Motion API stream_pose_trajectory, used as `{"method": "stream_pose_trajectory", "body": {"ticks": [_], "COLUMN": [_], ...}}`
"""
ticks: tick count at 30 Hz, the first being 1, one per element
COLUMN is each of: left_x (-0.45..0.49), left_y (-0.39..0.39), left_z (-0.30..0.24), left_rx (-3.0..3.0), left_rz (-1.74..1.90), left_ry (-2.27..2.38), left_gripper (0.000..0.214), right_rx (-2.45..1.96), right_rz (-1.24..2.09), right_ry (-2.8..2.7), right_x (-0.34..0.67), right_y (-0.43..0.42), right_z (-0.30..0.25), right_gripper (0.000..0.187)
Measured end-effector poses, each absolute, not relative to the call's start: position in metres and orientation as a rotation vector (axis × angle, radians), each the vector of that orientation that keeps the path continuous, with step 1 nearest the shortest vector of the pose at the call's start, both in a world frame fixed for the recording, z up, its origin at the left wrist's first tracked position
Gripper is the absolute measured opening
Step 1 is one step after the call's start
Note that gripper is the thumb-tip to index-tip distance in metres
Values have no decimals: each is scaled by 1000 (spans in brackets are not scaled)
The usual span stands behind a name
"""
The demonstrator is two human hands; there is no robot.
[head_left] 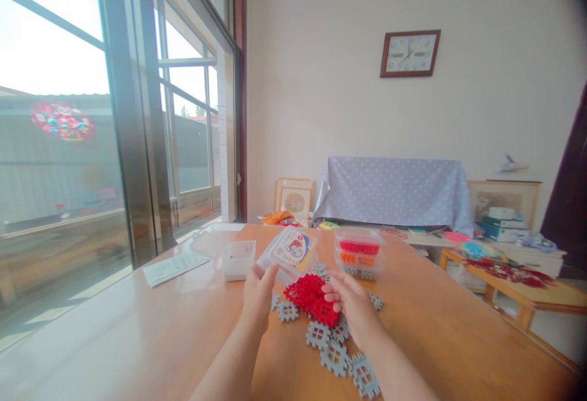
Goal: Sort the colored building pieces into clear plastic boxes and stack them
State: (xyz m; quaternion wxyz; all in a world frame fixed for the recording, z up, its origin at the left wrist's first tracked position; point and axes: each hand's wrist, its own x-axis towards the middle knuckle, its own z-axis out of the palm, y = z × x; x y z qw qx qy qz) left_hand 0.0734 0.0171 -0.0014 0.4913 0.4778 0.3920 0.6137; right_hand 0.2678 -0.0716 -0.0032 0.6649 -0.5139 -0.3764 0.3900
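Observation:
My left hand (257, 294) has its fingers curled around the near edge of a clear plastic box (290, 253) with a picture label on its lid, tilting it up off the wooden table (137, 334). Red waffle-shaped blocks (308, 294) lie joined together between my hands. My right hand (351, 306) rests its bent fingers on the right side of that red cluster. Several grey waffle blocks (337, 355) lie scattered on the table around and under my right wrist.
A stack of clear tubs (359, 253) with red, orange and grey pieces stands behind the blocks. A small white open box (238, 259), a clear lid (208, 243) and a paper sheet (174, 266) lie to the left. Windows run along the left; a low table (518, 285) stands right.

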Motion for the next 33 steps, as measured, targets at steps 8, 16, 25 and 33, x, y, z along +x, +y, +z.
{"method": "stream_pose_trajectory", "body": {"ticks": [8, 16, 25, 33], "left_x": [89, 94, 94, 83], "left_y": [11, 3, 8, 32], "left_z": [-15, -7, -8, -23], "left_rx": [987, 1097, 1396, 1527], "left_rz": [1075, 903, 1244, 1323], "left_ry": [772, 698, 934, 1036], "left_gripper": [59, 64, 79, 71], "right_rx": [-1336, -1457, -1329, -1593], "right_rz": [417, 59, -242, -282], "right_ry": [-1540, -1557, -1344, -998], "right_x": [241, 241, 259, 328], "right_y": [-88, -86, -100, -128], "right_z": [-1, -3, 27, 59], "right_gripper": [36, 17, 23, 37]}}
